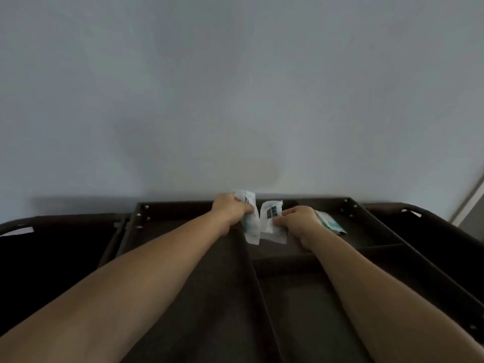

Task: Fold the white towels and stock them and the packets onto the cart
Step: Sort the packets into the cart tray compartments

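Both my arms reach out over the dark cart tray. My left hand grips a white packet with dark print, held upright near the tray's far middle. Right beside it, my right hand pinches a second white packet over the far right compartment. Behind my right hand, several white and teal packets lie in that compartment. No towel is in view.
A raised divider runs down the tray from front to back, and a cross divider splits the right half. Dark handles stick out at both sides. A plain pale wall stands close behind the cart.
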